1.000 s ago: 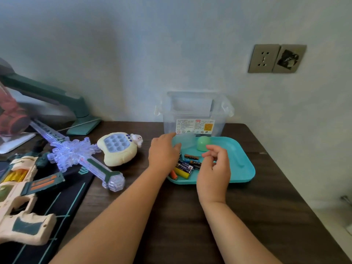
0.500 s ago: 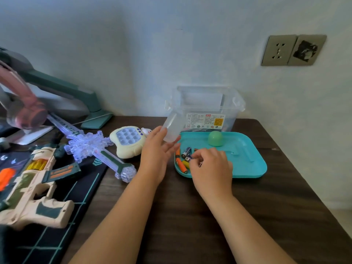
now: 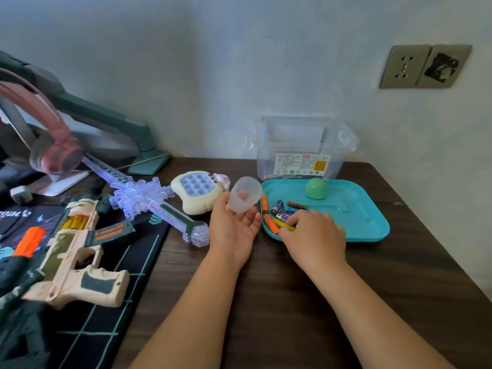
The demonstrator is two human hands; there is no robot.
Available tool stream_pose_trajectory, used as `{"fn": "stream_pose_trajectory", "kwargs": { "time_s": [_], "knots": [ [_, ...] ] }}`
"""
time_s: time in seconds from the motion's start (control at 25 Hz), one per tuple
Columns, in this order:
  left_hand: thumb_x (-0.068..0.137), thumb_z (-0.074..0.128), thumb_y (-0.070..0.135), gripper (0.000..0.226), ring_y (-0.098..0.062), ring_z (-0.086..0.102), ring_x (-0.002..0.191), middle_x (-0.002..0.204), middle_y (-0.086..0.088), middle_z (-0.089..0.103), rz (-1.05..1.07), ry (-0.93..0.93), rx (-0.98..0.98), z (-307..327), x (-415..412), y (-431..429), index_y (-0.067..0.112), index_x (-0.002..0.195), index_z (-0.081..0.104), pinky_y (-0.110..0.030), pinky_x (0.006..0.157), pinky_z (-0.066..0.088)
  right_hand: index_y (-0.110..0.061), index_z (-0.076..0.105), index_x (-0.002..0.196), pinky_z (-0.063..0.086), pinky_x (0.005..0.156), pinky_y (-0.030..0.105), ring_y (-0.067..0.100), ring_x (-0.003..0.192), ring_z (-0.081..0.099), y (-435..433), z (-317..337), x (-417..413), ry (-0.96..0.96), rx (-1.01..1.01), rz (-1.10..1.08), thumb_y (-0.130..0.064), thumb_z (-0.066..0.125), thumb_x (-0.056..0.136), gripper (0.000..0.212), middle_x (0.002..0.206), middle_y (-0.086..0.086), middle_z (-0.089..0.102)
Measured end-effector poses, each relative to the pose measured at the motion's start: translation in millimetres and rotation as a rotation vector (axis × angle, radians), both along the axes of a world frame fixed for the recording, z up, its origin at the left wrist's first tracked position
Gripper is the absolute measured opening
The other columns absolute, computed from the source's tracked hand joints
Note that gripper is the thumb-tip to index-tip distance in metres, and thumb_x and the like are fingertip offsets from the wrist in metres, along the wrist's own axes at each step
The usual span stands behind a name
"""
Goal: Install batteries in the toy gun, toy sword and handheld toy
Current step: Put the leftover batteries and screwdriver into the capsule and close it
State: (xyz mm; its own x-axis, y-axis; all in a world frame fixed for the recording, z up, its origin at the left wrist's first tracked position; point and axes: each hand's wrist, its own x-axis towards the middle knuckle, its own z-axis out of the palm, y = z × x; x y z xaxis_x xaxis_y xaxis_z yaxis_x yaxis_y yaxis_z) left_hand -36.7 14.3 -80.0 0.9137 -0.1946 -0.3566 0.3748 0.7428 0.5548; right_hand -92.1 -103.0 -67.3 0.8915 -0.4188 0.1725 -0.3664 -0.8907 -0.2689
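Batteries (image 3: pixel 279 209) in tray (image 3: pixel 354 211) within right grip (image 3: pixel 314 233); left grip (image 3: pixel 234 227) around clear cup (image 3: pixel 243 195); labels illegible.

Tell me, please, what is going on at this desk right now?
A person's right hand reaches into a teal tray, fingers down among loose batteries; whether one is gripped is hidden. The left hand holds a small translucent cup beside the tray. The toy gun, toy sword and handheld toy lie untouched to the left.
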Motion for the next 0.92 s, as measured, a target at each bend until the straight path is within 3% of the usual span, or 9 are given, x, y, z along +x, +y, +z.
{"fn": "stream_pose_trajectory", "kwargs": {
  "time_s": [0.2, 0.36, 0.52, 0.64, 0.76, 0.92],
  "knots": [
    [0.098, 0.05, 0.037, 0.036, -0.015, 0.056, 0.07, 0.096, -0.012, 0.065, -0.029, 0.008, -0.001, 1, 3, 0, 0.007, 0.113, 0.062, -0.027, 0.066, 0.051, -0.033, 0.059, 0.112, 0.036, 0.076, 0.032, 0.015, 0.099, 0.049, 2, 0, -1, -0.025, -0.006, 0.023, -0.046, 0.05, 0.09, 0.027, 0.108, -0.006, 0.06],
    [0.097, 0.05, 0.035, 0.04, -0.017, 0.057, 0.072, 0.102, -0.014, 0.063, -0.038, 0.003, -0.017, -1, 3, 1, 0.005, 0.121, 0.06, -0.028, 0.065, 0.052, -0.032, 0.058, 0.12, 0.038, 0.084, 0.035, 0.018, 0.109, 0.049, 2, -4, 4, -0.006, 0.093, 0.029, -0.041, 0.051, 0.092, 0.03, 0.118, -0.005, 0.06],
    [0.096, 0.049, 0.033, 0.045, -0.017, 0.059, 0.07, 0.098, -0.014, 0.065, -0.04, -0.005, -0.016, -3, 4, 2, 0.002, 0.128, 0.058, -0.027, 0.065, 0.052, -0.029, 0.053, 0.113, 0.035, 0.077, 0.032, 0.012, 0.093, 0.045, 8, -9, 5, -0.101, 0.239, 0.05, -0.037, 0.046, 0.096, 0.02, 0.108, -0.006, 0.06],
    [0.097, 0.049, 0.033, 0.047, -0.017, 0.059, 0.071, 0.103, -0.015, 0.064, -0.037, -0.009, -0.017, -3, 4, 2, 0.001, 0.13, 0.057, -0.028, 0.067, 0.052, -0.03, 0.051, 0.105, 0.037, 0.077, 0.032, 0.01, 0.088, 0.046, 12, -13, 3, -0.147, 0.21, 0.091, -0.037, 0.046, 0.096, 0.013, 0.099, -0.01, 0.06],
    [0.097, 0.049, 0.033, 0.043, -0.017, 0.058, 0.073, 0.105, -0.016, 0.062, -0.035, -0.017, -0.018, -4, 4, 1, 0.003, 0.127, 0.058, -0.028, 0.068, 0.051, -0.031, 0.052, 0.108, 0.038, 0.079, 0.032, 0.01, 0.091, 0.048, 15, -15, 4, -0.157, 0.202, 0.112, -0.046, 0.051, 0.092, 0.022, 0.096, -0.015, 0.053],
    [0.097, 0.049, 0.033, 0.037, -0.017, 0.059, 0.073, 0.097, -0.014, 0.066, -0.036, -0.023, -0.009, -3, 4, 1, 0.005, 0.119, 0.06, -0.028, 0.067, 0.052, -0.033, 0.052, 0.112, 0.044, 0.087, 0.035, 0.01, 0.095, 0.057, 14, -16, 7, -0.14, 0.292, 0.076, -0.052, 0.06, 0.086, 0.033, 0.101, -0.013, 0.062]
  ]
}}
